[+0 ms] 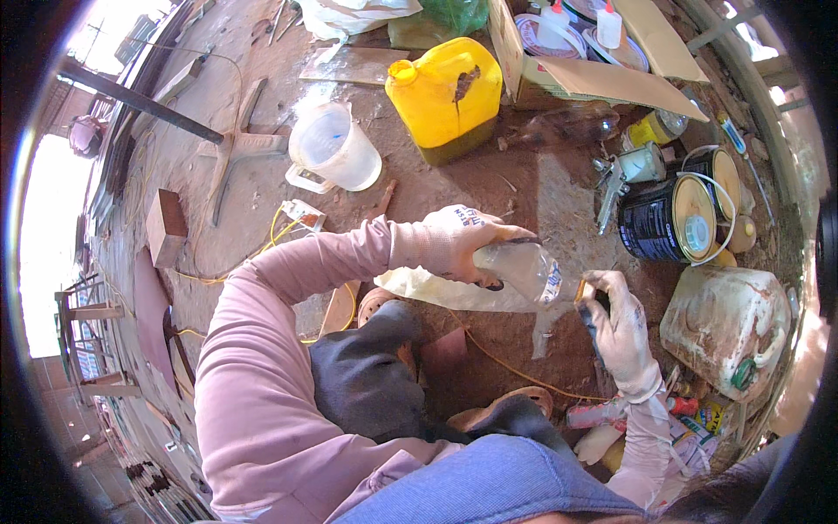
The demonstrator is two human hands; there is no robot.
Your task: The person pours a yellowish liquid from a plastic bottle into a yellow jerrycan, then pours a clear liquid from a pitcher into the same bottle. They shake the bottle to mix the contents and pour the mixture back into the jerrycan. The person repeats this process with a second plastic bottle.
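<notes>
My left hand point(458, 240), in a whitish work glove with dark stains, is closed around the body of a clear plastic bottle point(528, 275). The bottle lies sideways in the air above the ground, its neck pointing right. At the neck my right hand point(621, 336), gloved too and dark on the fingers, pinches a small orange-brown cap point(580, 291) between thumb and fingertips. Whether the cap still sits on the neck I cannot tell. A pale sheet-like piece point(436, 288) shows beneath the bottle and my left wrist.
Ahead stand a translucent jug point(336, 148) and a yellow jerrycan point(449, 96). Paint cans point(655, 223), a spray gun point(611, 196) and a dirty white jerrycan point(716, 327) line the right. Behind them is an open cardboard box point(602, 79). A yellow cord point(515, 380) crosses the ground.
</notes>
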